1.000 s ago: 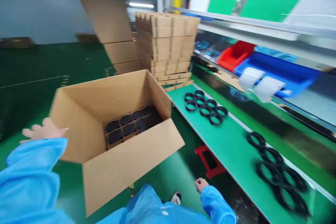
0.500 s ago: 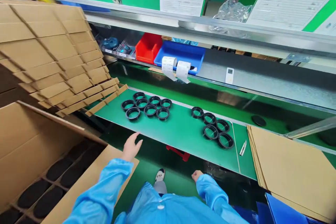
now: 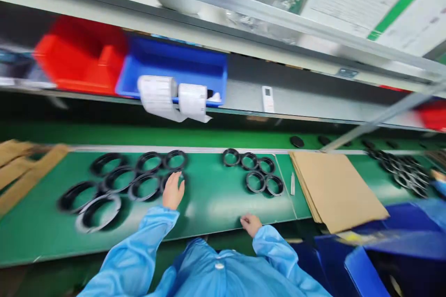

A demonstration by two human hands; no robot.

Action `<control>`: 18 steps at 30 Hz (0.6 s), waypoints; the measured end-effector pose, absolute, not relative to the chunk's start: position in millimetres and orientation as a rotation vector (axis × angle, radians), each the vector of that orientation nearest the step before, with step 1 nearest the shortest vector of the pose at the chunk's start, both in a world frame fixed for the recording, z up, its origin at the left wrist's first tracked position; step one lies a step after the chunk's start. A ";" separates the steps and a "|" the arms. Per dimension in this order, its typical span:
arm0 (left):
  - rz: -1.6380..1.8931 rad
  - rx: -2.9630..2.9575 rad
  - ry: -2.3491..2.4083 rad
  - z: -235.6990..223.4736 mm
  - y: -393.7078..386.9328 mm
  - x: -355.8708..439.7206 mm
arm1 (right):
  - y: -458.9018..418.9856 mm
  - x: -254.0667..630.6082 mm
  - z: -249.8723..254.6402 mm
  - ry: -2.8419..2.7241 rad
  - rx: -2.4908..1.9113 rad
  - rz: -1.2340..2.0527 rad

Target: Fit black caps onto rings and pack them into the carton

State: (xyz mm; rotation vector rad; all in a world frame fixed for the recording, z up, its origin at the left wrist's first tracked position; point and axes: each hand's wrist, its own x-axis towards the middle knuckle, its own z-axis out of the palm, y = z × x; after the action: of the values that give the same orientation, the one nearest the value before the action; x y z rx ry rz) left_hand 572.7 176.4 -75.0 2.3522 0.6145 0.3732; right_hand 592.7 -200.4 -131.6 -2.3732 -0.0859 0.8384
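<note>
Several black rings (image 3: 145, 186) lie in a cluster on the left part of the green bench top (image 3: 209, 204). My left hand (image 3: 173, 191) is over the ring at that cluster's near right, its thumb apart from the fingers; it hides part of this ring, and I cannot see whether it touches it. One ring (image 3: 98, 213) at the near left looks greyer on its rim. A smaller group of black rings (image 3: 256, 181) lies right of centre. My right hand (image 3: 251, 224) is at the bench's near edge, fingers curled closed, with nothing seen in it.
White tweezers (image 3: 292, 184) and stacked cardboard sheets (image 3: 337, 190) lie to the right. Above run a shelf with a red bin (image 3: 83, 62), a blue tray (image 3: 181, 62), label rolls (image 3: 158, 93) and a white remote (image 3: 267, 99). Another person's hand (image 3: 438, 176) shows far right, by more rings.
The view has turned right and come closer to the bench. My left hand has moved forward over the left cluster of rings. My right hand has come up to the bench edge, still curled.
</note>
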 end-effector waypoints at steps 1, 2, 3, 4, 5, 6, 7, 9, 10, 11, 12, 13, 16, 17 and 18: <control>0.327 2.366 0.540 -82.6 168.2 589.2 | -198.1 603.9 -129.0 -0.038 -2.382 0.776; 0.273 2.383 0.465 -90.7 157.6 603.1 | -197.8 614.8 -126.2 0.006 -2.392 0.714; 0.217 2.399 0.394 -98.7 144.9 613.8 | -199.5 625.2 -122.9 0.045 -2.403 0.651; 0.156 2.416 0.328 -106.3 130.7 621.2 | -202.8 635.4 -119.0 0.081 -2.416 0.589; 0.089 2.432 0.267 -113.1 115.8 625.5 | -207.4 645.9 -114.4 0.115 -2.430 0.527; 0.017 2.449 0.214 -119.0 100.8 627.0 | -212.7 657.0 -109.4 0.151 -2.448 0.466; -0.066 2.476 0.170 -123.9 86.4 626.2 | -218.1 668.6 -104.1 0.189 -2.468 0.408; -0.256 2.576 0.104 -130.4 61.9 618.7 | -227.9 691.7 -92.7 0.274 -2.510 0.311; -0.333 2.646 0.079 -132.6 53.3 613.2 | -231.7 702.3 -87.2 0.319 -2.530 0.277; -0.384 2.724 0.058 -134.7 47.9 608.0 | -234.7 712.0 -82.3 0.361 -2.545 0.254; -0.396 2.804 0.026 -137.2 45.8 604.4 | -237.1 721.1 -78.6 0.403 -2.557 0.245; -0.382 2.874 -0.010 -140.3 46.5 603.6 | -238.9 729.8 -76.6 0.434 -2.563 0.251; -0.388 2.958 -0.162 -151.0 55.9 617.6 | -240.2 751.8 -80.8 0.466 -2.560 0.310; -0.412 2.954 -0.197 -153.0 58.8 624.2 | -238.4 756.3 -84.0 0.454 -2.558 0.335; -0.447 2.946 -0.218 -153.6 61.2 629.7 | -235.1 758.8 -87.0 0.434 -2.555 0.356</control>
State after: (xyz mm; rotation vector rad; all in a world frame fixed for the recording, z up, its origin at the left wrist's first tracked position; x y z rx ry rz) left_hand 629.7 61.2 -153.6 2.9455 -0.2177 -0.4473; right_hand 758.8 -235.1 -87.0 -2.5554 0.4339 0.3556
